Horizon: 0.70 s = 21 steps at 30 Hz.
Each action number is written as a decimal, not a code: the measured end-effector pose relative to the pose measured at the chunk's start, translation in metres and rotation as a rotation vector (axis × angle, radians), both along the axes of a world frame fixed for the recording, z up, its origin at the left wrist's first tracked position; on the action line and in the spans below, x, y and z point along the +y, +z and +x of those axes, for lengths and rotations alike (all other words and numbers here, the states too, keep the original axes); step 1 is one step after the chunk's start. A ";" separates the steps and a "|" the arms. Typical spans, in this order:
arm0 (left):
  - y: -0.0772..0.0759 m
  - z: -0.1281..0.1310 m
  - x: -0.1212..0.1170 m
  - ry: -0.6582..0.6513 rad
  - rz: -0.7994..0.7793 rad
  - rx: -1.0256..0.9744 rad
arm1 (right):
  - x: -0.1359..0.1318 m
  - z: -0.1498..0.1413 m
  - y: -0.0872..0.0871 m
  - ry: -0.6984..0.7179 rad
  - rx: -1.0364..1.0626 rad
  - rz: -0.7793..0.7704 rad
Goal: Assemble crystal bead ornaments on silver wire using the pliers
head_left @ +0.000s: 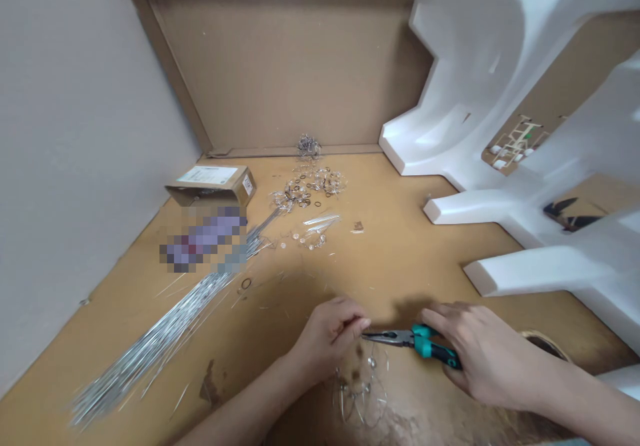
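Note:
My right hand is closed around the teal-and-black handles of long-nose pliers, whose jaws point left. At the jaw tips, the thumb and finger of my left hand are pinched together. What they pinch looks like thin wire, mostly hidden by the fingers. Just below the two hands is a bent wire piece with loops and small shiny beads; I cannot tell whether it hangs from the fingers or rests on the table.
Straight metal wires lie in a long bundle at left, beside a blurred purple item and an open cardboard box. Clear beads and rings lie farther back, before a tangled wire heap. White moulded frames stand at right.

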<state>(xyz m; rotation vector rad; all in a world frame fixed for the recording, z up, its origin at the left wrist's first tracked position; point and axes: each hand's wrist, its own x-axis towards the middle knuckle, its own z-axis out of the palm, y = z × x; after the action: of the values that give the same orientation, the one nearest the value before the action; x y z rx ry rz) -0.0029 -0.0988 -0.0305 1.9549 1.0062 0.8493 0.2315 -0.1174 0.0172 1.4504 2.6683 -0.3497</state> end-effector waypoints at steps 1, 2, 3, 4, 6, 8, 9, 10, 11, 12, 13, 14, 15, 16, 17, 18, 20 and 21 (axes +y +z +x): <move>0.000 0.000 0.000 0.003 -0.001 -0.003 | -0.001 0.000 0.001 -0.011 -0.002 -0.011; 0.001 0.000 -0.001 0.006 0.000 -0.006 | -0.001 -0.001 0.002 -0.021 -0.005 -0.019; 0.001 0.000 -0.001 0.007 0.002 -0.010 | -0.002 -0.001 0.003 -0.030 -0.008 -0.026; 0.001 0.000 -0.001 0.008 0.006 -0.013 | -0.003 -0.002 0.003 -0.037 -0.011 -0.031; 0.001 0.000 -0.001 0.004 0.014 -0.018 | -0.005 -0.003 0.005 -0.047 -0.014 -0.036; 0.001 0.000 -0.001 -0.004 0.029 -0.011 | -0.008 -0.003 0.006 -0.056 -0.014 -0.037; 0.000 0.001 -0.001 -0.007 0.039 -0.006 | -0.010 -0.003 0.007 -0.060 -0.011 -0.035; 0.000 0.001 -0.002 -0.010 0.050 0.000 | -0.011 -0.003 0.008 -0.067 -0.008 -0.031; 0.000 0.002 -0.002 -0.013 0.060 0.006 | -0.013 -0.003 0.008 -0.074 -0.007 -0.026; 0.000 0.002 -0.002 -0.016 0.069 0.011 | -0.014 -0.004 0.008 -0.080 -0.008 -0.022; -0.001 0.002 -0.003 -0.019 0.076 0.016 | -0.016 -0.004 0.009 -0.087 -0.009 -0.016; -0.001 0.002 -0.003 -0.017 0.082 0.021 | -0.017 -0.005 0.009 -0.092 -0.010 -0.009; -0.001 0.002 -0.003 -0.009 0.084 0.025 | -0.018 -0.005 0.009 -0.095 -0.011 -0.001; -0.002 0.002 -0.003 0.004 0.084 0.029 | -0.018 -0.006 0.009 -0.096 -0.011 0.009; -0.002 0.002 -0.003 0.019 0.081 0.032 | -0.019 -0.006 0.009 -0.095 -0.011 0.021; -0.002 0.001 -0.003 0.033 0.077 0.033 | -0.019 -0.007 0.009 -0.092 -0.015 0.031; -0.002 0.001 -0.003 0.040 0.070 0.035 | -0.018 -0.008 0.010 -0.083 -0.049 0.043; -0.002 0.001 -0.003 0.034 0.070 0.036 | -0.017 -0.008 0.011 -0.079 -0.074 0.045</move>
<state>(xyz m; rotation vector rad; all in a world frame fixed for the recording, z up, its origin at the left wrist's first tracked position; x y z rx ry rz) -0.0019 -0.1015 -0.0321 2.0238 1.0465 0.8818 0.2235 -0.1342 0.0285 1.5535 2.5824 -0.2384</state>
